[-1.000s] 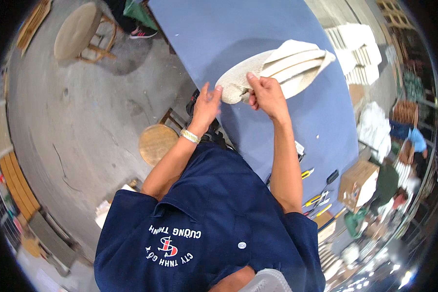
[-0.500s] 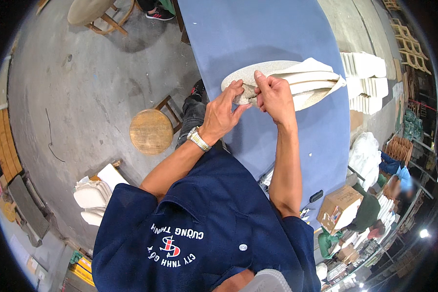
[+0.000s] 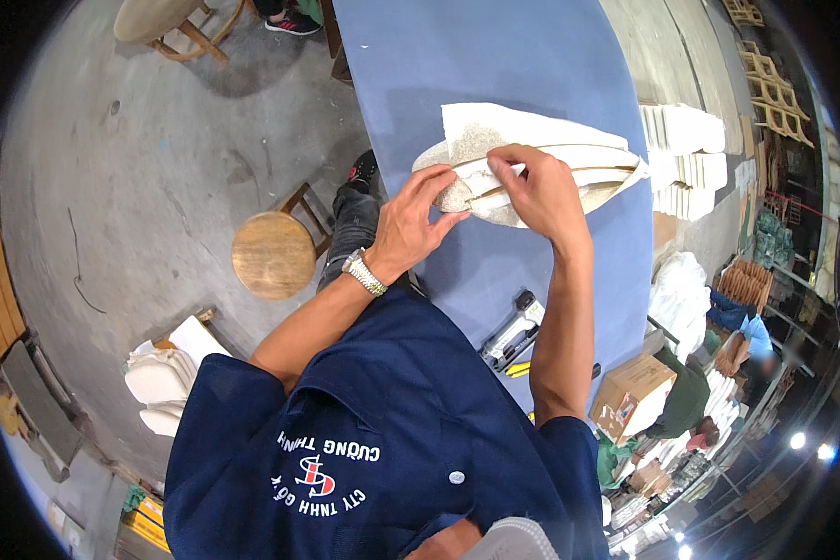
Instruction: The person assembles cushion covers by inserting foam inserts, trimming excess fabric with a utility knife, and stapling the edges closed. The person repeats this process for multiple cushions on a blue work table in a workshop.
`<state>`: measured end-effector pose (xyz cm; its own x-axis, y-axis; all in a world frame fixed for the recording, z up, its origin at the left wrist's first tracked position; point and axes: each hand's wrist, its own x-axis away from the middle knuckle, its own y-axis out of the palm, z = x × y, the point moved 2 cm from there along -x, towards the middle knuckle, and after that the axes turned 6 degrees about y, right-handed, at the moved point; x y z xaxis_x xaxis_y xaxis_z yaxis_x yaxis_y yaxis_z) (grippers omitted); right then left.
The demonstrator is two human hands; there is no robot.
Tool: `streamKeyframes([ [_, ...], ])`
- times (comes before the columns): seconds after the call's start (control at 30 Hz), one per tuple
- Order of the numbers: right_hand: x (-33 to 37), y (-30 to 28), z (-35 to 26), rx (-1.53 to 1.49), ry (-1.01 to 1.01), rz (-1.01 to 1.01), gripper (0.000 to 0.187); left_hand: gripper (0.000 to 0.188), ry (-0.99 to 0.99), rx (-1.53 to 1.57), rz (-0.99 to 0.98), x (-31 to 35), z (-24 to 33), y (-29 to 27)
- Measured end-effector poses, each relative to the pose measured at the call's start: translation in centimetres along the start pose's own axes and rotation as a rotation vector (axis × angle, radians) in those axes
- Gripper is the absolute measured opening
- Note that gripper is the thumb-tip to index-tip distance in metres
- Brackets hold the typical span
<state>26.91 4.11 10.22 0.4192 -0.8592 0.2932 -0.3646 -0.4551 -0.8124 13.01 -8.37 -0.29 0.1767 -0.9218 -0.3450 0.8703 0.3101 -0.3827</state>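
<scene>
A pale, flat wooden piece (image 3: pixel 569 173) with a curved outline lies across the blue tabletop (image 3: pixel 495 65), reaching toward its right edge, with a sheet of white cloth or paper (image 3: pixel 495 126) spread over its upper part. The left hand (image 3: pixel 411 224) rests at the near, rounded left end of the piece, its fingers (image 3: pixel 443 182) curled around that end and closed on it, thumb pointing toward the other hand. The right hand (image 3: pixel 541 191) lies on top of the piece just beside the left, fingers (image 3: pixel 509 163) bent and pinched together on the top surface; whether they grip a small item there cannot be told. A metal wristwatch (image 3: pixel 364 273) sits on the left wrist.

Near the tabletop's lower edge, beside the right forearm, lies a grey and black hand tool (image 3: pixel 511 334). On the concrete floor (image 3: pixel 140 168) left of the tabletop stands a round wooden stool (image 3: pixel 273 254). Stacks of white pieces (image 3: pixel 691 149) stand beyond the tabletop's right edge.
</scene>
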Motion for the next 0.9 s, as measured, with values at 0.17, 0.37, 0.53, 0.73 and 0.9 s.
streamKeyframes([
  [0.17,-5.2,1.4,-1.3,0.177,0.073,0.139,0.039,0.051,0.034,-0.02,-0.093,0.0,0.8,0.0],
  [0.37,-10.2,5.6,0.9,0.496,0.284,-0.547,0.069,0.055,0.209,-0.04,-0.125,1.4,0.2,0.9],
  [0.53,-6.3,3.2,-1.2,0.229,0.3,-0.45,0.069,0.063,0.211,0.046,-0.074,1.9,0.1,1.1],
  [0.73,-6.9,3.8,-0.5,0.381,0.306,-0.465,0.068,0.082,0.178,0.055,0.046,2.7,-0.7,1.7],
  [0.9,-8.6,4.9,0.5,0.4,0.356,-0.619,0.067,0.087,-0.045,0.161,0.058,2.5,-1.0,0.7],
])
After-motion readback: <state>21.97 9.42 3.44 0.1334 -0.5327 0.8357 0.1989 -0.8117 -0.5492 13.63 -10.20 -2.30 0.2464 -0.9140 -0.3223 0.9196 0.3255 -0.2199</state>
